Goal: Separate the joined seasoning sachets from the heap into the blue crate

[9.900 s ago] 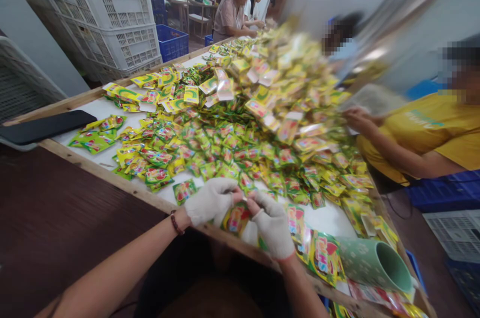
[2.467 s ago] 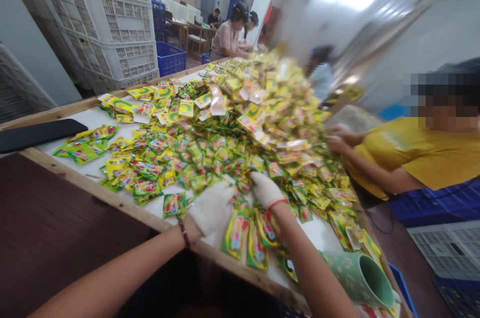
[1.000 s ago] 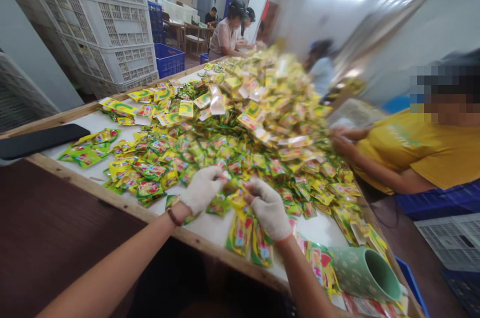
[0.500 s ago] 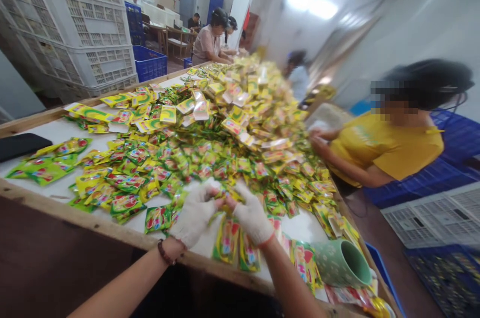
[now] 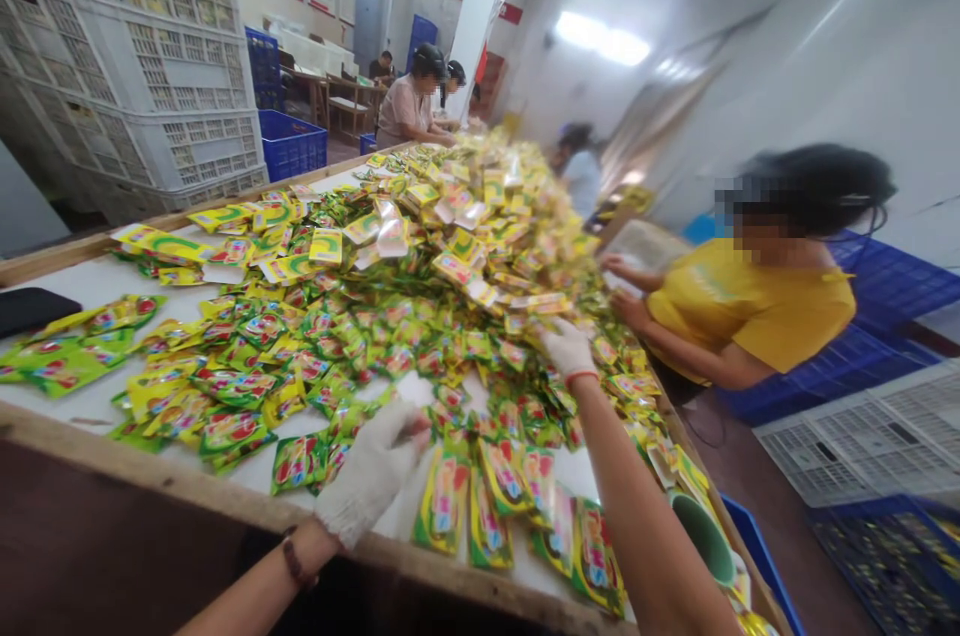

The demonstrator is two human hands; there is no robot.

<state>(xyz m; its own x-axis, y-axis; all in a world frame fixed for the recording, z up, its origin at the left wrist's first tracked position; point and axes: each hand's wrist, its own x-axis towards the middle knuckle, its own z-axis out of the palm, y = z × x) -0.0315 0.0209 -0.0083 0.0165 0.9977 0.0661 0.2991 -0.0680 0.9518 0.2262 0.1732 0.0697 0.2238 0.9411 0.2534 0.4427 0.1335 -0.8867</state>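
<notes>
A big heap of small yellow and green sachets (image 5: 450, 256) covers a white table with a wooden rim (image 5: 187, 486). My left hand (image 5: 371, 471), in a white glove, rests near the front edge with fingers curled beside a row of larger yellow packets (image 5: 487, 501). Whether it holds anything I cannot make out. My right hand (image 5: 568, 349), also gloved, is stretched far out onto the heap, fingers down on the sachets; its grip is hidden.
A green cup (image 5: 705, 536) lies on its side at the table's right corner. A person in a yellow shirt (image 5: 750, 306) works at the right side; others sit farther back. White crates (image 5: 150, 76) and blue crates (image 5: 847, 366) stand around. A black phone (image 5: 30, 308) lies at left.
My hands were together at the front, fingers meeting over a packet. Now the right arm has reached forward into the heap and the left hand has dropped toward the front edge.
</notes>
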